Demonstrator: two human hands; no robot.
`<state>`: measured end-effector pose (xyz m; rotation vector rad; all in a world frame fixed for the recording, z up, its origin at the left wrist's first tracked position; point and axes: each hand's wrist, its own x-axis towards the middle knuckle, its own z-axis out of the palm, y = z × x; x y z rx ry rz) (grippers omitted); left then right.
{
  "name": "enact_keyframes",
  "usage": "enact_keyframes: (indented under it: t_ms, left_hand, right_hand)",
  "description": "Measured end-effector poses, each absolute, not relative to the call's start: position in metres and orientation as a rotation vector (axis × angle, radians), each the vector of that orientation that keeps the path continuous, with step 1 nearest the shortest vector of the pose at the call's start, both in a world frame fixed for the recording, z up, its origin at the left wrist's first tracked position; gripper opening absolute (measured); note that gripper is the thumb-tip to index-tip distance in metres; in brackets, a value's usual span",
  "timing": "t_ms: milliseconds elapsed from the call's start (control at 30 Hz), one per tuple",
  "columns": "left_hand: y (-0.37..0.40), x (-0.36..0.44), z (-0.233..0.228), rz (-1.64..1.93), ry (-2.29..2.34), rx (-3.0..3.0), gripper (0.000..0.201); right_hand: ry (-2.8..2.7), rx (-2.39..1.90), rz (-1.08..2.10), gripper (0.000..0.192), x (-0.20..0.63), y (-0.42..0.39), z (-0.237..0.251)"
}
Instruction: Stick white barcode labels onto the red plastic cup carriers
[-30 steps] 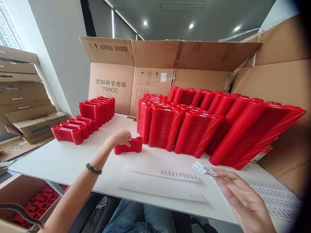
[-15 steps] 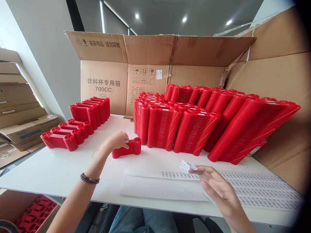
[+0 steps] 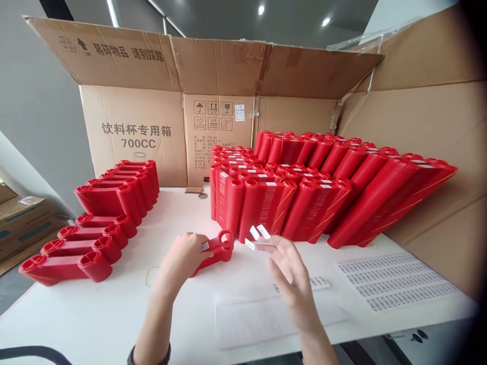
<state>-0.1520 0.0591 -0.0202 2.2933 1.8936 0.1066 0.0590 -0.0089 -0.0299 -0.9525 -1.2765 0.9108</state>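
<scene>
Left hand wrapped round one red plastic holder, fingers closed over its near end, far ring end tipped up off the white counter; small white label showing on the holder right by the thumb. Right hand hovering just right of that holder, fingers spread fairly wide, not clamped on anything solid; a few white stickers stuck to the fingertips, pretty much level with the holder's raised end, close but can't tell if touching. Held the piece near the middle of the counter, just in front of the big block of stacked red holders leaning back toward the right. Smaller stacks of holders lined up on the left side; open cardboard box standing at the far edge behind everything. Label sheets lying flat on the right near side, a peeled backing sheet under the right wrist; a rubber band on the counter beside the left wrist.
</scene>
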Motion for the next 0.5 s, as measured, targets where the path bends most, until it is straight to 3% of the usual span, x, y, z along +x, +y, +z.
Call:
enact_keyframes:
  t_ms: [200, 367, 500]
  left_hand:
    - [0.034, -0.152, -0.01, 0.489, 1.732, 2.364, 0.019]
    - [0.018, -0.134, -0.014, 0.801, 1.548, 2.555, 0.022]
    - [-0.003, -0.116, -0.021, 0.966, 1.533, 2.571, 0.025]
  right_hand:
    - [-1.077, -0.948, 0.84, 0.065, 0.007, 0.017, -0.015]
    - [-1.091, -0.871, 0.903, 0.068, 0.006, 0.022, -0.01]
    - [-1.161, -0.866, 0.956, 0.059, 0.023, 0.013, -0.015]
